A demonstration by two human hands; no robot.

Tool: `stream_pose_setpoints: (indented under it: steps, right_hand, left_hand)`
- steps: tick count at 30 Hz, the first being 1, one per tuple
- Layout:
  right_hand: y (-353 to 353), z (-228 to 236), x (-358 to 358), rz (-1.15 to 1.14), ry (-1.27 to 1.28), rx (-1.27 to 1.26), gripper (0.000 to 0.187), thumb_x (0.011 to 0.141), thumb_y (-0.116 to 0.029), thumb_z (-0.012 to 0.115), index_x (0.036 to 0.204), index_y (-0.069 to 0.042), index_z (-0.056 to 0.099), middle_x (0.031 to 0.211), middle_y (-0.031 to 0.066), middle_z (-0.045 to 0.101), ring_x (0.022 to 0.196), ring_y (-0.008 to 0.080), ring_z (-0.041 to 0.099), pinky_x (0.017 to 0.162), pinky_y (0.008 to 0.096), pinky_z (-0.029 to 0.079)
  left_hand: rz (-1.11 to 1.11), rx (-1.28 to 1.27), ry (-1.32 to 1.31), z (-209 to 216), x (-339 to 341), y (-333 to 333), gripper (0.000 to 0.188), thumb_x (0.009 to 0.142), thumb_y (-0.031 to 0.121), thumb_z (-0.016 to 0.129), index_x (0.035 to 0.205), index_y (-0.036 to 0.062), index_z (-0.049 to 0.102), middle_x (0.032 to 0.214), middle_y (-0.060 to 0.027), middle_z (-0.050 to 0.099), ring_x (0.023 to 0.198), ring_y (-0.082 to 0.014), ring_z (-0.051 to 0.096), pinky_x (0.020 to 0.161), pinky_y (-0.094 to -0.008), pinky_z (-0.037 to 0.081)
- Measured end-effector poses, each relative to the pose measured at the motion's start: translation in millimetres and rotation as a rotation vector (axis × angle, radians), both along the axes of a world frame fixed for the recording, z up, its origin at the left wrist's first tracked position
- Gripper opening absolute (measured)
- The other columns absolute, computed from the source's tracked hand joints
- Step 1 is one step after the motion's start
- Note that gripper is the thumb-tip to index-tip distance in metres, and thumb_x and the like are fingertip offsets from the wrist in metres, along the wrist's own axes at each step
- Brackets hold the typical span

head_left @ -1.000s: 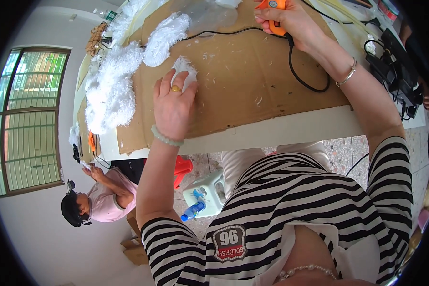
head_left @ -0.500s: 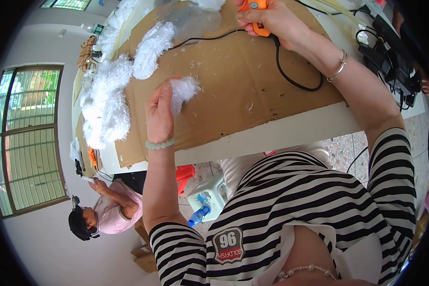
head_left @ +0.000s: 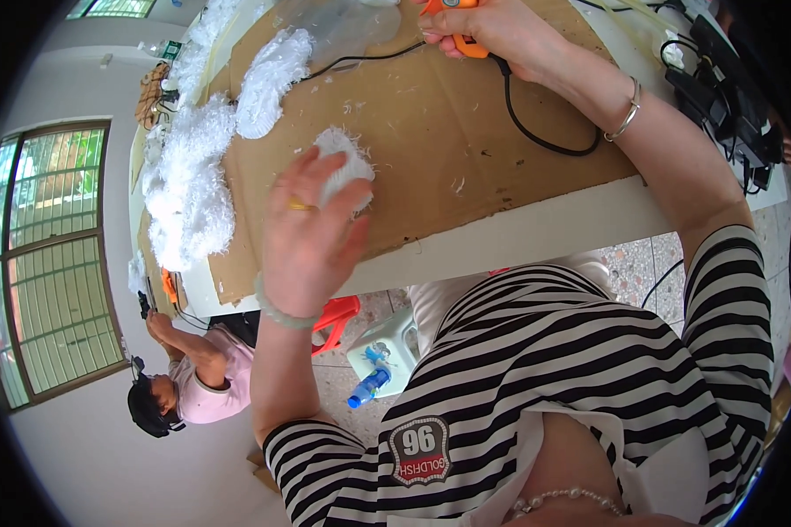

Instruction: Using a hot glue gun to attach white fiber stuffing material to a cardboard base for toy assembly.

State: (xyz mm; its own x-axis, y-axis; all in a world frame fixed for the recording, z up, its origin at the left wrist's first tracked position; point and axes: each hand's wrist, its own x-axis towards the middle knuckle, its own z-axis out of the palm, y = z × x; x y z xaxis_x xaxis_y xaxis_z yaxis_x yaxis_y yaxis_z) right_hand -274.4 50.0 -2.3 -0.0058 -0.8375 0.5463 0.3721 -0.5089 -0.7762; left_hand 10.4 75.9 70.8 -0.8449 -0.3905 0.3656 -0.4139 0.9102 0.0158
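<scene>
My left hand [head_left: 312, 233] is palm down with its fingers spread, slightly blurred by motion. Its fingertips reach over a small white fuzzy piece [head_left: 343, 158] lying on the brown cardboard [head_left: 439, 167]; the fingers partly cover the piece. At the far side, my right hand [head_left: 510, 39] is closed round an orange corded hand tool [head_left: 470, 46]. The tool's front is cut off by the top edge, and a black cord [head_left: 523, 123] loops from it. A larger white fuzzy piece [head_left: 272, 83] rests on the cardboard left of the tool.
A heap of white fuzzy pieces [head_left: 189, 189] lines the table's left side. Black power adapters [head_left: 721, 105] and cables crowd the right. A co-worker [head_left: 211, 378] is at the left. Below the table's edge stand a pale stool [head_left: 395, 351] with a blue bottle [head_left: 369, 386] and a red stool [head_left: 336, 321].
My left hand has turned from a side-on hold of the small fuzzy piece to palm down with fingers spread over it. My right hand moved slightly up and left with the tool.
</scene>
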Motion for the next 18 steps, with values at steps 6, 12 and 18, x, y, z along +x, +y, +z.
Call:
stream_pose_setpoints:
  steps: [6,12,18]
  right_hand:
    - [16,35,12,-0.143,-0.019,0.542,0.023,0.081,0.007,0.055,0.099,-0.006,0.053,0.076,0.004,0.056,0.062,0.0104,0.053,0.054,0.0217,0.043]
    - [15,33,13,-0.143,-0.008,0.524,0.023,0.081,0.006,0.059,0.1,-0.006,0.054,0.077,0.003,0.057,0.063,0.0098,0.054,0.054,0.0217,0.044]
    - [20,15,8,-0.164,0.158,0.535,0.026,0.086,-0.009,0.06,0.111,-0.004,0.053,0.086,0.0034,0.059,0.073,0.0084,0.056,0.062,0.0226,0.048]
  left_hand:
    - [0.147,0.165,0.269,-29,26,-42,0.017,0.078,0.003,0.063,0.095,0.0039,0.064,0.107,-0.012,0.062,0.101,-0.0275,0.059,0.089,-0.0385,0.047]
    - [0.128,1.15,1.321,-18,51,-77,0.017,0.086,0.005,0.058,0.101,-0.0031,0.061,0.106,-0.0125,0.063,0.098,-0.0231,0.06,0.087,-0.0378,0.048]
    - [0.089,1.179,1.501,3,49,-79,0.018,0.08,0.007,0.063,0.096,-0.0013,0.061,0.102,-0.011,0.063,0.093,-0.0221,0.059,0.086,-0.037,0.047]
